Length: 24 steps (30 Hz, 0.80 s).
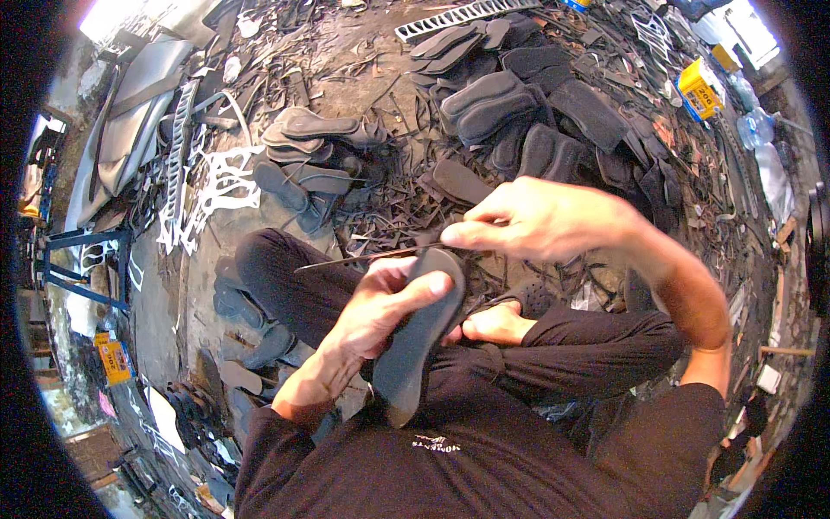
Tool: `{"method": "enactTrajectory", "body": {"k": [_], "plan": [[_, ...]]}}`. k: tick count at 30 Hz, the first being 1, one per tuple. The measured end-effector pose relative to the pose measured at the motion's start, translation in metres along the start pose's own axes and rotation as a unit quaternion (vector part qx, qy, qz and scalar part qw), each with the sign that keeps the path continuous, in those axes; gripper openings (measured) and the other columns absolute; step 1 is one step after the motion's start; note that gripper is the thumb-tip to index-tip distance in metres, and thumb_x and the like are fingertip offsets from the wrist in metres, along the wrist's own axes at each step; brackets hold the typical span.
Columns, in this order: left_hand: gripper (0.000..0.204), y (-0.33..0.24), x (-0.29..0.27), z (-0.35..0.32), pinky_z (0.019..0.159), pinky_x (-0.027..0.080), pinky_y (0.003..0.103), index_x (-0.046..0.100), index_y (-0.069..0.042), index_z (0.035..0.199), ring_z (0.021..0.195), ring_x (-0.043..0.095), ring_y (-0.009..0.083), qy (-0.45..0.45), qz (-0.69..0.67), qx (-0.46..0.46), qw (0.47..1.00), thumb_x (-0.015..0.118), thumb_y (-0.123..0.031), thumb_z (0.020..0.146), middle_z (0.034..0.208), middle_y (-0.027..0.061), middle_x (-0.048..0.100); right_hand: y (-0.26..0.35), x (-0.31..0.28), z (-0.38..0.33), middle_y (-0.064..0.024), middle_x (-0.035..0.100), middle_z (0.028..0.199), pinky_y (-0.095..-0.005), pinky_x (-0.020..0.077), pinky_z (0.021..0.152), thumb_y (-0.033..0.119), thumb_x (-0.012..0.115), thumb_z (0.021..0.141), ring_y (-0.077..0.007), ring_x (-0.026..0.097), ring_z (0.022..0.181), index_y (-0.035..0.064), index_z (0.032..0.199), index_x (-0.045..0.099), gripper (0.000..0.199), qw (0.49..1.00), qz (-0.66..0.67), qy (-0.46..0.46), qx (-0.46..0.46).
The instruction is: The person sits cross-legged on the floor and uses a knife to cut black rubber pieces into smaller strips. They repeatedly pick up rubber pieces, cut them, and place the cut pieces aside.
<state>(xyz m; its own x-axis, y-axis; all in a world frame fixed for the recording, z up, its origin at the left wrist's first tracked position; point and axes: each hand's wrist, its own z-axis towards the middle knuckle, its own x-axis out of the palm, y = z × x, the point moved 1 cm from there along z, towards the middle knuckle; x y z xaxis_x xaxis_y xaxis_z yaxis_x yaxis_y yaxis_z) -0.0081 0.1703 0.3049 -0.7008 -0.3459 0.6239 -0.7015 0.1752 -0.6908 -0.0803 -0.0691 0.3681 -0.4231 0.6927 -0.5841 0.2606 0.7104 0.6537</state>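
My left hand (pixel 385 307) is closed round a dark grey shoe sole (pixel 411 355), its thumb pressed flat on the upper face. The sole slants over my lap, with its rounded end up by my right hand. My right hand (pixel 527 221) is closed just beyond that end, fingers pinched together and slightly blurred. A thin dark length (pixel 354 261), narrow as a blade or a trimmed strip, crosses the sole's far edge from my right fingers toward the left. What the right fingers grip is too small and blurred to name.
Stacked dark soles (pixel 493 108) lie ahead, with a smaller sole pile (pixel 316 130) left of them. Dark scrap strips (pixel 402 203) litter the floor between. White cut-out webbing (pixel 229 182) and large sheets (pixel 143 112) lie left. A yellow box (pixel 699 89) stands far right.
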Motion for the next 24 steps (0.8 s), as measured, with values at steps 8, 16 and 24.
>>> {"method": "enactTrajectory", "body": {"k": [8, 16, 24], "plan": [[0.016, -0.042, -0.056, -0.016, 0.072, 0.053, 0.031, 0.073, -0.006, 0.108, 0.077, 0.066, 0.0111, -0.453, 0.016, 0.409, 0.792, 0.078, -0.020, 0.100, 0.099, 0.0000, 0.073, -0.041, 0.039, 0.007, 0.0045, 0.051, 0.062, -0.0207, 0.0355, 0.047, 0.068, 0.039, 0.110, -0.0034, 0.046, 0.053, 0.0079, 0.102, 0.063, 0.065, 0.895, 0.409, -0.175, 0.018], [0.032, 0.039, -0.058, 0.017, 0.072, 0.054, 0.031, 0.067, -0.010, 0.117, 0.094, 0.067, 0.0109, -0.443, -0.110, 0.263, 0.850, 0.079, -0.035, 0.100, 0.103, 0.0003, 0.072, -0.001, 0.186, 0.045, -0.0185, 0.068, 0.078, -0.0478, 0.0548, 0.067, 0.039, 0.055, 0.112, -0.0372, 0.073, 0.074, 0.0032, 0.111, 0.062, 0.036, 0.890, 0.232, -0.392, -0.029], [0.034, 0.037, -0.032, -0.001, 0.076, 0.056, 0.030, 0.066, -0.012, 0.127, 0.089, 0.065, 0.0084, -0.382, -0.217, 0.263, 0.859, 0.066, -0.040, 0.108, 0.106, -0.0023, 0.069, -0.017, 0.256, 0.015, -0.0243, 0.070, 0.090, -0.0514, 0.0532, 0.069, 0.040, 0.056, 0.109, -0.0460, 0.071, 0.080, 0.0026, 0.123, 0.061, 0.040, 0.899, 0.241, -0.366, -0.007]]}}
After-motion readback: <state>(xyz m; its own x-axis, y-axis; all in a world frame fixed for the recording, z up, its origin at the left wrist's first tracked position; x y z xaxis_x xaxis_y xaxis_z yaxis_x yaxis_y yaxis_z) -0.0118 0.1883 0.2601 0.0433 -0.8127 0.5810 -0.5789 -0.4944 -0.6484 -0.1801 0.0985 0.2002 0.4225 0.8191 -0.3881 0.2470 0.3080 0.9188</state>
